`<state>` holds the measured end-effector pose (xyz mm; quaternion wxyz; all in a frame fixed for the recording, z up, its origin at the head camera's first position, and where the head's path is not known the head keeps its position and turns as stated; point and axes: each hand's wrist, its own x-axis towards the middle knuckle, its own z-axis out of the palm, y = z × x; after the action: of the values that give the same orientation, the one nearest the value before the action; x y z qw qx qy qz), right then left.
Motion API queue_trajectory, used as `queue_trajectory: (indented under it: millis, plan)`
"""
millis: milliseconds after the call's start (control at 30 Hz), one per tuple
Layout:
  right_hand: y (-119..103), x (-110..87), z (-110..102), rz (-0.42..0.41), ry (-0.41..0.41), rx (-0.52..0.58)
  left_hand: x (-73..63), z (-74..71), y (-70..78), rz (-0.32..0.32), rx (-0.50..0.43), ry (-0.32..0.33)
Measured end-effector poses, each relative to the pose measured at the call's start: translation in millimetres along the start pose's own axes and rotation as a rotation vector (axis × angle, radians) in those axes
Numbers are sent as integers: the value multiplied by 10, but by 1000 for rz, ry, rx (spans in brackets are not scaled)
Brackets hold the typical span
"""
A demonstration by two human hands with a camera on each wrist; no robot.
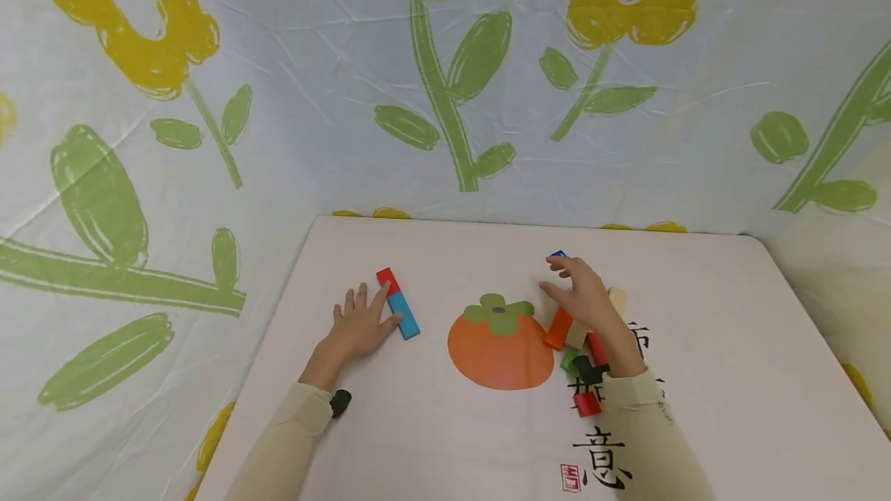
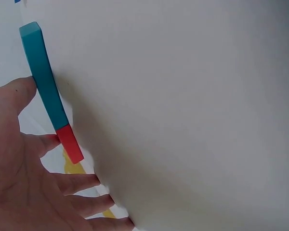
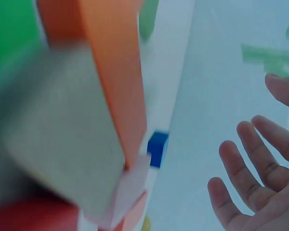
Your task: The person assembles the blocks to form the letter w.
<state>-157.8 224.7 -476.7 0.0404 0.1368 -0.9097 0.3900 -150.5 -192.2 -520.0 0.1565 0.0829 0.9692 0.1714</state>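
Note:
My left hand (image 1: 360, 328) rests with spread fingers beside a red block (image 1: 387, 279) and a longer light blue block (image 1: 404, 315), which lie end to end. In the left wrist view, the thumb touches the side of the light blue block (image 2: 45, 79) and the index fingertip touches the red block (image 2: 70, 144). My right hand (image 1: 585, 296) hovers over the right side of the table, fingers loosely bent and holding nothing. Just beyond its fingertips lies a small dark blue block (image 1: 559, 253), also visible in the right wrist view (image 3: 156, 148).
Below my right hand are an orange block (image 1: 558, 329), a beige block (image 1: 576, 335), a red block (image 1: 596, 348) and a green block (image 1: 568, 362), partly hidden by the wrist. Another red block (image 1: 588, 403) lies nearer. A flowered cloth (image 1: 334, 138) hangs behind the table (image 1: 445, 439).

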Motion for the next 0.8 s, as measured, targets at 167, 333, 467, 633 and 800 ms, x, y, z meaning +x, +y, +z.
queue_trajectory:
  millis: [167,333,467,633,800]
  plan:
    - [201,155,-177,48,15,-52,-1,-1,-2,0,-5,-3]
    - [412,331,-316,72,-11,-60,-2,-5,-7,6,-13,0]
    - [555,453,-360,123,-82,-42,-11,-15,3,10,-11,6]
    - [654,563,-353,203,-187,-39,-16,-16,9,7,-7,4]
    - [711,642,-334,275,-292,-39,-14,-7,14,6,-5,5]
